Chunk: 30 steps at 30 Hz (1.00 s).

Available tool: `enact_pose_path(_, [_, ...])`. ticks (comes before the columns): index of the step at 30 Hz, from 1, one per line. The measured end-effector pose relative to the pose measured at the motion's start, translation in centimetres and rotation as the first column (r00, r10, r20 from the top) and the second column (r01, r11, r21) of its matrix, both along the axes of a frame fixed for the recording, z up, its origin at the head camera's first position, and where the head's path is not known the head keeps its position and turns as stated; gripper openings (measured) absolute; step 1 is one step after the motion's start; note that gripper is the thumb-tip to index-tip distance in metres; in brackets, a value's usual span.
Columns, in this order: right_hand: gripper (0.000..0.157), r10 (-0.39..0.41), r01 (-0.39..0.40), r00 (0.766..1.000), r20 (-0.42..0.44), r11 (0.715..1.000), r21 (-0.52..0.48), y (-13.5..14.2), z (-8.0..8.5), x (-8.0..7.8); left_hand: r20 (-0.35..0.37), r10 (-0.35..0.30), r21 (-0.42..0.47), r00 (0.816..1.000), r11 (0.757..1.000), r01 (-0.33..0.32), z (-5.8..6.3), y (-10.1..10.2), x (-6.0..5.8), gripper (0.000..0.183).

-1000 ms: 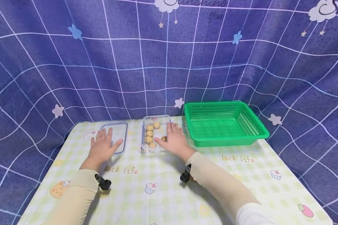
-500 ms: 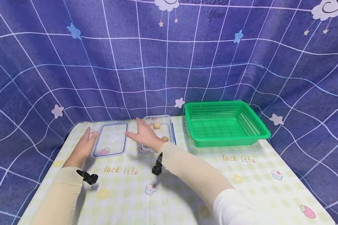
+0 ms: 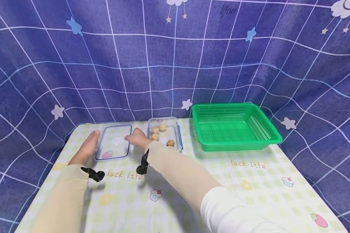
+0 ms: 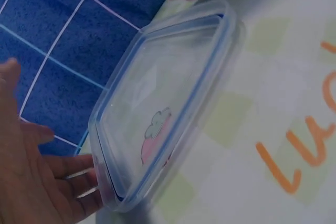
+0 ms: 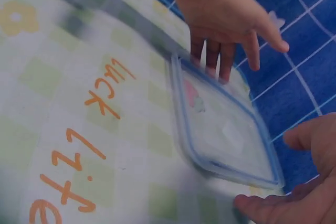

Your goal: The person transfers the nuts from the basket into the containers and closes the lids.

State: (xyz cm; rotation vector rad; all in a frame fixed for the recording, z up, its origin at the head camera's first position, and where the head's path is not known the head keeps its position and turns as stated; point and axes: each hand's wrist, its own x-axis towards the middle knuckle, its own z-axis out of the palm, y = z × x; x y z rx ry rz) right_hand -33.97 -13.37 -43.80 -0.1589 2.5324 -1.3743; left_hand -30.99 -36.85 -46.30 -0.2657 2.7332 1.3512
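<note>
A clear plastic lid (image 3: 114, 144) with a blue seal lies flat-side down at the left of the table. My left hand (image 3: 87, 148) is at its left edge, fingers extended, with the fingertips (image 4: 86, 184) right at the rim in the left wrist view. At the opposite edge is my right hand (image 3: 137, 139), its thumb and fingers spread apart in the right wrist view. Just right of that hand stands a clear food container (image 3: 180, 136) with several walnuts (image 3: 170, 143) in it; the right forearm hides its near left corner.
A green plastic basket (image 3: 239, 146) stands at the back right, beside the container. Patterned cloth (image 3: 221, 187) covers the table, and a blue curtain (image 3: 175, 81) hangs along its back edge.
My right hand has moved left from over the container to the lid's right edge. My left hand has shifted left off the lid's surface to its left edge.
</note>
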Motion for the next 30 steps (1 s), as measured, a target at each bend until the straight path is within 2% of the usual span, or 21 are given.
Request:
enact_pose_path(2, [0.022, -0.043, 0.044, 0.998, 0.045, 0.998, -0.032, -0.4, -0.5, -0.1, 0.018, -0.007, -0.008, 1.000, 1.000, 0.007, 0.1, 0.2, -0.1, 0.085])
enact_pose_path(4, [0.017, -0.082, 0.090, 0.992, 0.093, 0.992, -0.084, -0.7, -1.1, -0.2, 0.033, -0.011, -0.019, 0.999, 1.000, 0.012, 0.1, 0.3, -0.2, 0.083])
enact_pose_path(9, [0.013, -0.114, 0.140, 0.981, 0.155, 0.976, -0.165, -1.1, -1.5, -0.6, 0.062, 0.019, -0.048, 0.998, 0.999, -0.016, 0.4, 0.8, -0.3, 0.084])
enact_pose_path(14, [0.015, -0.104, 0.136, 0.980, 0.171, 0.973, -0.185, -1.2, -1.1, -0.9, 0.075, 0.050, -0.070, 0.996, 0.997, -0.045, 1.0, 0.8, -0.2, 0.088])
enact_pose_path(19, [0.014, -0.110, 0.142, 0.979, 0.173, 0.972, -0.187, -1.4, -0.4, -0.9, 0.046, 0.061, -0.101, 0.997, 0.993, -0.056, 2.0, 0.7, 0.3, 0.087])
enact_pose_path(25, [0.066, -0.101, 0.123, 0.986, 0.136, 0.979, -0.163, -1.5, 0.5, -0.6, 0.026, 0.066, -0.069, 0.997, 0.996, -0.064, 3.0, 0.6, 0.9, 0.088])
enact_pose_path(28, [0.074, -0.115, 0.149, 0.981, 0.154, 0.962, -0.228, -1.2, 1.2, -0.4, 0.032, 0.121, 0.002, 0.992, 0.993, -0.121, 3.6, 0.5, 1.2, 0.087])
enact_pose_path(30, [0.075, -0.124, 0.173, 0.977, 0.175, 0.938, -0.302, -0.9, 1.7, -0.1, 0.028, 0.168, 0.061, 0.985, 0.984, -0.169, 4.1, 0.6, 1.4, 0.086])
